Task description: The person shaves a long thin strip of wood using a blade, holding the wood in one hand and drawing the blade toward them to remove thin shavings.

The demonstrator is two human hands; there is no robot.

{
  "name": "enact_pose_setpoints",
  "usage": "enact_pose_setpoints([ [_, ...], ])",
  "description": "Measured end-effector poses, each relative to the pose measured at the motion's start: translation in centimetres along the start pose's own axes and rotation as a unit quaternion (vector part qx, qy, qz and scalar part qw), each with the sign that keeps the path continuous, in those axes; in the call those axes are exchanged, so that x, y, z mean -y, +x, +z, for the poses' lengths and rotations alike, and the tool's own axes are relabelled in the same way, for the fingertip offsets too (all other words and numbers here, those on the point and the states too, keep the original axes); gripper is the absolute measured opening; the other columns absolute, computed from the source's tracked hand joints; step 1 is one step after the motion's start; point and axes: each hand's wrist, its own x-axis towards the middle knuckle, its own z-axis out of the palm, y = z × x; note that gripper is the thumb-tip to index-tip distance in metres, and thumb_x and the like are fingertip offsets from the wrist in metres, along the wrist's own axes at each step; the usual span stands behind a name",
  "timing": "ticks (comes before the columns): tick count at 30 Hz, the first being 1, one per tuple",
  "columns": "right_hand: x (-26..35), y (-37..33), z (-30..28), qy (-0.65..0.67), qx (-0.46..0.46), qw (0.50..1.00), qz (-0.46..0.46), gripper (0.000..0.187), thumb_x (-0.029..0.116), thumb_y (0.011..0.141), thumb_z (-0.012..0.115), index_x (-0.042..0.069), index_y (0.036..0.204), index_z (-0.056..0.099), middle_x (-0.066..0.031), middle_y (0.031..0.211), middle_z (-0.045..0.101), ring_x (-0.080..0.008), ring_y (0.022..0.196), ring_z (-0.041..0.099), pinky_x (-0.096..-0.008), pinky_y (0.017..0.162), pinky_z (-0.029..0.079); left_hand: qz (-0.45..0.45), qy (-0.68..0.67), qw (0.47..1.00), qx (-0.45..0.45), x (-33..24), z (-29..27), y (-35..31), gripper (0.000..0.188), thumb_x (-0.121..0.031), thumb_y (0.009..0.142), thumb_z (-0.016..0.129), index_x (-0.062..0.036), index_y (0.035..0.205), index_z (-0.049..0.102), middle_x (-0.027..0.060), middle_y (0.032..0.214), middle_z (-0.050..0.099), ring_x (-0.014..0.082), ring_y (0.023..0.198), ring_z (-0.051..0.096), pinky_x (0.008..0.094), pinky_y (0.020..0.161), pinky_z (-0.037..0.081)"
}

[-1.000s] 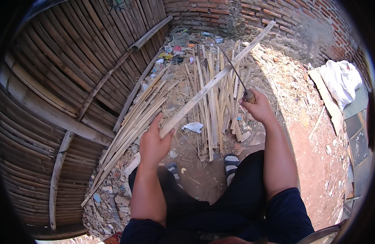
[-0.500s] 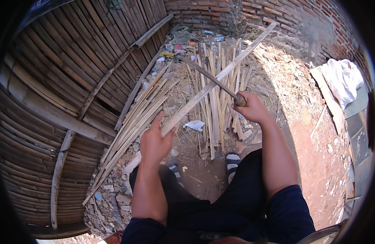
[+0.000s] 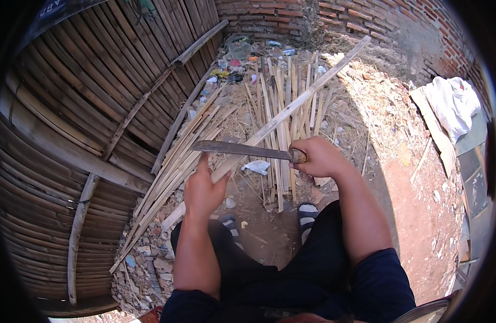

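A long pale wooden strip (image 3: 299,103) slants from my left hand up toward the brick wall. Its near end rests in my left hand (image 3: 200,191), between the thumb and the fingers, with the index finger stretched along its side. My right hand (image 3: 319,157) is closed round the wooden handle of a machete (image 3: 240,149). The dark blade points left and crosses over the strip just beyond my left hand. Its tip is close to my left index finger; whether they touch I cannot tell.
Thin wooden strips lie in one pile (image 3: 283,129) ahead and another (image 3: 178,161) at the left, over rubble and litter. A slatted bamboo wall (image 3: 59,140) stands left, a brick wall (image 3: 361,19) at the back. White cloth (image 3: 452,105) lies on boards at the right.
The machete has come nearer to me, its blade swinging from pointing up-left to nearly level across the strip. My right hand has moved slightly left and down. The left hand stays on the strip.
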Motion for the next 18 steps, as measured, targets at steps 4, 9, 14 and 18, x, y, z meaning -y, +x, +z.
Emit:
enact_pose_setpoints([
  [4,-6.4,-0.6,-2.1,0.107,-0.114,0.977,0.148,0.035,0.030,0.088,0.083,0.005,0.109,0.071,-0.0195,0.091,0.074,-0.0384,0.090,0.073,-0.0482,0.082,0.056,-0.002,0.024,1.000,0.012,-1.9,-1.8,0.1,0.088,-0.031,0.089,0.083,-0.0085,0.164,0.042,0.0248,0.106,0.078,0.0430,0.101,0.076,0.0474,0.087,0.059],
  [9,-9.5,-0.8,-0.3,0.148,-0.232,0.941,0.196,0.040,0.032,0.087,0.085,0.004,0.112,0.072,-0.0177,0.097,0.077,-0.0338,0.089,0.074,-0.0468,0.084,0.056,0.041,0.017,0.999,-0.022,0.1,-0.7,0.6,0.091,-0.033,0.090,0.082,-0.0068,0.166,0.039,0.0183,0.092,0.078,0.0415,0.084,0.076,0.0505,0.075,0.059],
  [14,-1.7,-1.3,-1.8,0.034,-0.072,0.993,0.083,0.031,0.029,0.091,0.079,0.004,0.109,0.072,-0.0242,0.093,0.073,-0.0446,0.091,0.071,-0.0496,0.082,0.056,0.000,-0.026,1.000,0.011,-1.1,-0.2,0.4,0.088,-0.027,0.090,0.083,-0.0084,0.165,0.042,0.0257,0.107,0.078,0.0410,0.104,0.076,0.0465,0.088,0.059],
  [18,0.0,-0.9,-0.9,-0.002,-0.025,1.000,0.003,0.028,0.026,0.088,0.084,0.003,0.096,0.070,-0.0201,0.078,0.066,-0.0378,0.078,0.068,-0.0456,0.073,0.052,0.006,-0.032,0.999,0.014,-0.6,-0.3,0.4,0.086,-0.024,0.090,0.084,-0.0090,0.164,0.044,0.0282,0.111,0.078,0.0405,0.106,0.078,0.0457,0.090,0.059],
])
